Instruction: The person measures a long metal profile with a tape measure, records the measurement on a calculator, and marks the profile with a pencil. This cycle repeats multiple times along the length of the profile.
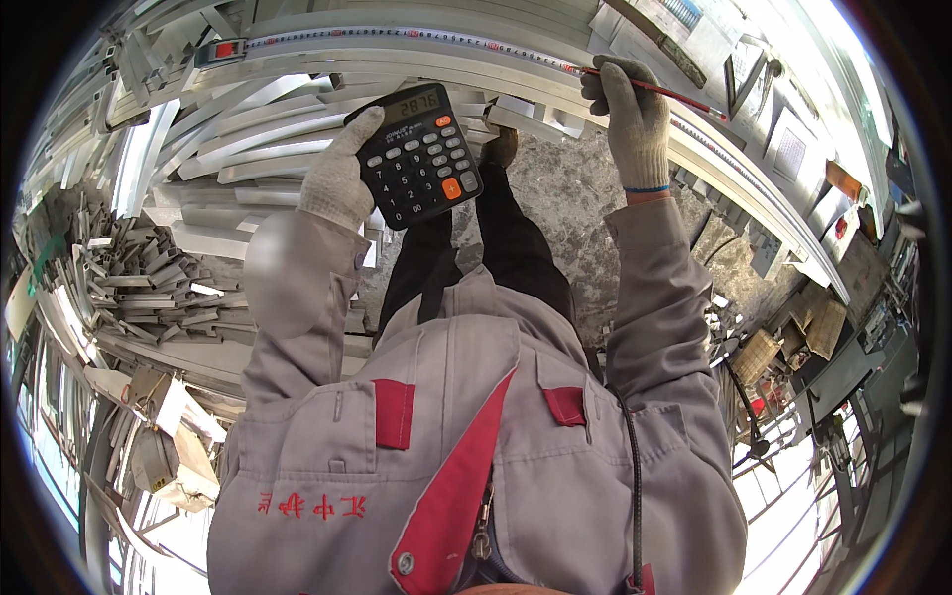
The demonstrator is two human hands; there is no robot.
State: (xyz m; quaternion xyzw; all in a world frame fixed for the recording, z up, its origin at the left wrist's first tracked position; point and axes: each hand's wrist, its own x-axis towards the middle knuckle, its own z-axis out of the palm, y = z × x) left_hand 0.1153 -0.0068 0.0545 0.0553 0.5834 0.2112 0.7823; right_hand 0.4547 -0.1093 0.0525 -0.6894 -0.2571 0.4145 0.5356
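Over tape (397, 34), right fingers (616, 81) round pencil (684, 99); well apart, left fingers (365, 125) round calculator's (418, 157) edge

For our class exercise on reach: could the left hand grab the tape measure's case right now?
Probably not: the left hand holds the calculator. Nothing seems to stand between the hand and the case, which lies on the metal bars, but the distance is hard to judge.
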